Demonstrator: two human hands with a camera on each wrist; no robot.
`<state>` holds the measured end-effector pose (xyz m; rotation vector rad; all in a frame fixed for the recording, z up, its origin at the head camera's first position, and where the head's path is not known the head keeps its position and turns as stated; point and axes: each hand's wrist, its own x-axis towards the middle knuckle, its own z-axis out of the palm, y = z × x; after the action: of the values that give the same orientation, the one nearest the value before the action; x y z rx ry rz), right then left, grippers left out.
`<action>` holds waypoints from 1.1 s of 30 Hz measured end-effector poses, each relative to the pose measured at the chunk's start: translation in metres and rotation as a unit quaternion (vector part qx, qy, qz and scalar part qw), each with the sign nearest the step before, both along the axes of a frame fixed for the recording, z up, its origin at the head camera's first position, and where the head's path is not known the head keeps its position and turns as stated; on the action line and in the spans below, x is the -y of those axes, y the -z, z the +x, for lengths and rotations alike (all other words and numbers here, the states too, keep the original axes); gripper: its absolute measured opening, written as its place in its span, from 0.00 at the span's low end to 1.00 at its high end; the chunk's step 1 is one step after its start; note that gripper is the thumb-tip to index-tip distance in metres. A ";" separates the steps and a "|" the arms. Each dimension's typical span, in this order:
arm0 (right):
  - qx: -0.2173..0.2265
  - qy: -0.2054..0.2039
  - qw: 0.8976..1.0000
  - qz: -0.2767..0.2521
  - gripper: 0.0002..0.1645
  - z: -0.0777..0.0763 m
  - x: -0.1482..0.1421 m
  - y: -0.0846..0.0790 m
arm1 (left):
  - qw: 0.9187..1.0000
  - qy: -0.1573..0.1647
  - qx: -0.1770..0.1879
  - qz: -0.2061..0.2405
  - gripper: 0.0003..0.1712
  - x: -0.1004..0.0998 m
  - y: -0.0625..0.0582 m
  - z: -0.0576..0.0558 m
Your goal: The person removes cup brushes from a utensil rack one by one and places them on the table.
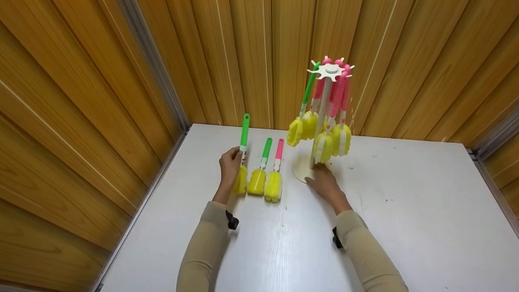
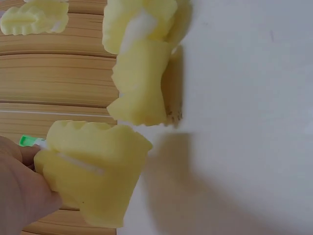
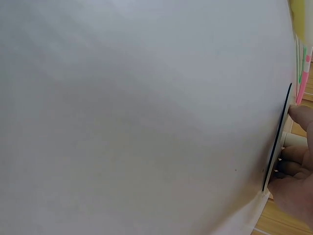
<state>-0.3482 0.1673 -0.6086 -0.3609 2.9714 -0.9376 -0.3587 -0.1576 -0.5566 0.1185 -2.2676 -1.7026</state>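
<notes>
My left hand [image 1: 230, 165] pinches a green-handled sponge bottle brush [image 1: 245, 132] near the lower end of its handle. Below the hand, its yellow sponge head [image 2: 93, 166] points toward me. Just to the right lie another green-handled brush [image 1: 256, 181] and a pink-handled brush [image 1: 274, 185], side by side on the table. My right hand [image 1: 324, 181] grips the round base [image 1: 299, 168] of a white stand, thumb and fingers at the disc beside the pole [image 3: 296, 140]. Several pink-handled brushes [image 1: 337, 101] and one green-handled brush [image 1: 309, 87] hang from the stand's notched top [image 1: 330, 70].
The white table [image 1: 405, 202] meets a wood-panelled wall [image 1: 251, 61] behind the stand. Another panelled wall [image 1: 73, 121] runs along the left side. The hanging sponge heads [image 1: 323, 147] are close above my right hand.
</notes>
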 end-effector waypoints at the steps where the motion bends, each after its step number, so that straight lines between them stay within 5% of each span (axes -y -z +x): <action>1: 0.003 0.001 1.000 -0.004 0.42 0.000 0.000 0.000 | 1.000 -0.002 0.001 -0.003 0.15 0.000 0.002 -0.001; 13: 0.016 0.006 1.000 -0.021 0.45 -0.001 -0.001 0.002 | 1.000 0.006 0.005 -0.006 0.14 0.004 0.022 -0.018; 24: 0.030 0.011 0.999 -0.013 0.43 0.000 -0.002 -0.001 | 0.997 -0.002 0.071 0.036 0.15 -0.007 0.021 -0.029; 33: 0.039 0.015 0.999 -0.025 0.45 0.001 0.000 -0.001 | 0.992 -0.004 0.124 0.008 0.18 -0.019 0.019 -0.034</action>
<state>-0.3472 0.1676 -0.6072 -0.2741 2.8962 -1.0062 -0.3931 -0.1384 -0.5760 0.3618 -2.4235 -1.7883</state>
